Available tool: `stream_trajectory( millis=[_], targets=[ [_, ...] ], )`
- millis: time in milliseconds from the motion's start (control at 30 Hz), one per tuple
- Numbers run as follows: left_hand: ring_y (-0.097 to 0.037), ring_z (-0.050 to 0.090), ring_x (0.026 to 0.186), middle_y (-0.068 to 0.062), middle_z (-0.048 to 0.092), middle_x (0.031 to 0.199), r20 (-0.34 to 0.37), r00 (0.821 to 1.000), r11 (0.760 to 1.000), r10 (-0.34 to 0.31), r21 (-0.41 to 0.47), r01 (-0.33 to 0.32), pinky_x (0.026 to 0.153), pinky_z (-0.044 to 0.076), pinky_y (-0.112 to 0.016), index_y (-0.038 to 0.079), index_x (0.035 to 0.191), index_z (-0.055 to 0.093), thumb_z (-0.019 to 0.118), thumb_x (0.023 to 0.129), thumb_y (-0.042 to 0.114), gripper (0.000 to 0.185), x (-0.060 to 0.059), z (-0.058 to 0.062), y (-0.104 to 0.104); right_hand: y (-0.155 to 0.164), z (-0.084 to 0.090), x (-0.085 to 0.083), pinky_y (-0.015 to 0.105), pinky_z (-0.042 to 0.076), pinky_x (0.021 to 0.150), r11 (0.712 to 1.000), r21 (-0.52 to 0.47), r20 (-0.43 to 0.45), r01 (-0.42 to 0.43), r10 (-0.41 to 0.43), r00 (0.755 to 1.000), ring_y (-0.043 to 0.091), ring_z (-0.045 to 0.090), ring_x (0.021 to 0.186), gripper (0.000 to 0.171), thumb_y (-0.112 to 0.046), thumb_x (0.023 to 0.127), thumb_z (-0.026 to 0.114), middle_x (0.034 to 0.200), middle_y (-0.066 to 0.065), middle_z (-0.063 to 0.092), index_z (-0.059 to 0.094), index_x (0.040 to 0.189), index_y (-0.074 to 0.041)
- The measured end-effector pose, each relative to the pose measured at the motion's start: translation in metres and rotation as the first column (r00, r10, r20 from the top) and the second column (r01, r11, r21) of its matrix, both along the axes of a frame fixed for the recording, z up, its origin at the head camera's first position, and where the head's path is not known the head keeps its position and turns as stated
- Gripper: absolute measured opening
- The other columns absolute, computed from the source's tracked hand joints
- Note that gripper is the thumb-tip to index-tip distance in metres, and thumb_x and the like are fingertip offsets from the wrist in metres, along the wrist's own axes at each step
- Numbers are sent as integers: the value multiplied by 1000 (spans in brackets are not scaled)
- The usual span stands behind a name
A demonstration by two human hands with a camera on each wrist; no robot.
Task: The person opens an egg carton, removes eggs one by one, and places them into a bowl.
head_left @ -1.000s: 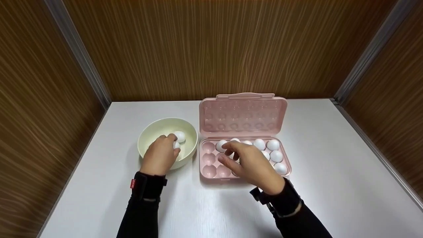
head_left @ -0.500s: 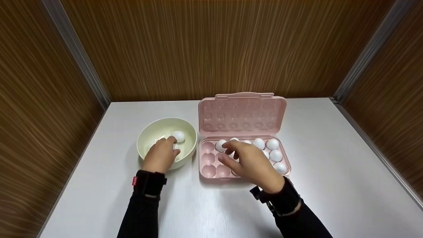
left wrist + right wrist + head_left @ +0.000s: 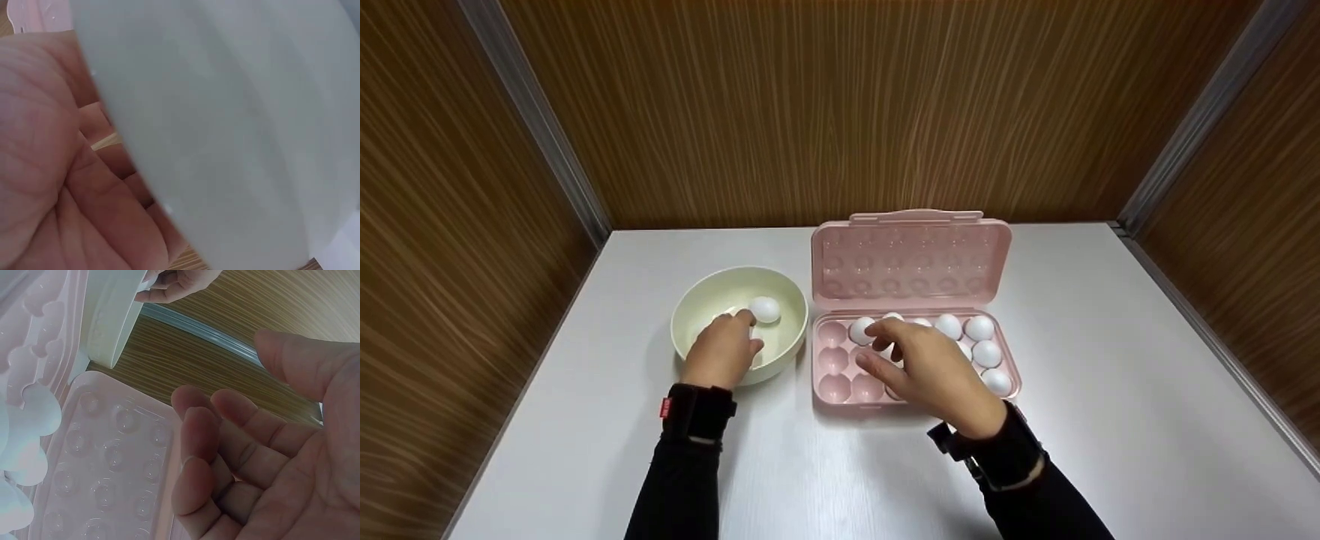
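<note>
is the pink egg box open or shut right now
Open. The pink egg box has its lid standing up behind the tray, so the white eggs and bare cups show.

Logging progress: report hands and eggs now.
Left hand in bowl beside one egg. Right hand open, empty, over egg box. Nothing obstructing.

Egg box (image 3: 911,262) was pale pink plastic, smooth with a slight sheen, its lid moulded in dimples. Bowl (image 3: 697,304) was cream, smooth and matt. Eggs (image 3: 979,328) looked matt white. Surface (image 3: 1110,375) was white with faint grain; walls (image 3: 840,105) were brown wood-grain panels.
</note>
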State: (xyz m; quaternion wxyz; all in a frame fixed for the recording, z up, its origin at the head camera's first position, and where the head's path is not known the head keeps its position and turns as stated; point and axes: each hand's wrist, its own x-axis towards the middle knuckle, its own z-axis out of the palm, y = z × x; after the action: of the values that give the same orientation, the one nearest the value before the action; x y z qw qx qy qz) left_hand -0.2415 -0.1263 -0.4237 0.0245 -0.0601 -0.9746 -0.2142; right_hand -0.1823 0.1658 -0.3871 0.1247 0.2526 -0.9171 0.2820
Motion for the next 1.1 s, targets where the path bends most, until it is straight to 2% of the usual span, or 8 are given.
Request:
stream_trajectory(
  millis=[267,467,800,967,1100],
  targets=[
    [-48,72,112,-22,79,114,-10,999,999,-31,-28,31,97,57,-58,2,118,75,82,94,25,34,-1,-8,-3,-1,-1,-2,32,59,72,1000,1,-6,3,-3,1000,15,71,79,30,-34,101,74,98,4,79,75,118,-9],
    [-47,73,110,-14,82,107,-21,999,998,-36,-58,35,97,56,-57,4,110,81,81,93,34,35,-2,-10,-5,4,-1,-8,37,60,75,998,21,21,51,-52,998,21,74,84,32,-33,98,77,101,6,80,75,121,-10],
    [-38,76,106,-7,83,105,22,996,995,-88,-35,88,92,56,-55,9,107,83,82,91,40,34,-5,-13,-8,9,-18,-27,43,62,77,992,47,100,114,-118,988,22,74,87,34,-31,99,76,102,8,80,74,123,-7],
    [-36,75,109,-5,84,107,20,997,996,-78,-42,78,94,55,-57,10,109,83,83,90,40,35,-4,-13,-11,4,-25,-38,48,63,76,986,137,106,96,-111,988,30,77,89,37,-29,98,77,105,13,80,71,124,-4],
    [-37,75,108,-5,84,107,16,998,997,-63,-46,64,95,54,-57,10,108,83,83,89,38,34,-4,-13,-11,-1,-23,-50,53,63,79,960,268,67,80,-101,993,36,77,93,38,-25,95,81,105,16,80,70,124,-3]
  ],
)
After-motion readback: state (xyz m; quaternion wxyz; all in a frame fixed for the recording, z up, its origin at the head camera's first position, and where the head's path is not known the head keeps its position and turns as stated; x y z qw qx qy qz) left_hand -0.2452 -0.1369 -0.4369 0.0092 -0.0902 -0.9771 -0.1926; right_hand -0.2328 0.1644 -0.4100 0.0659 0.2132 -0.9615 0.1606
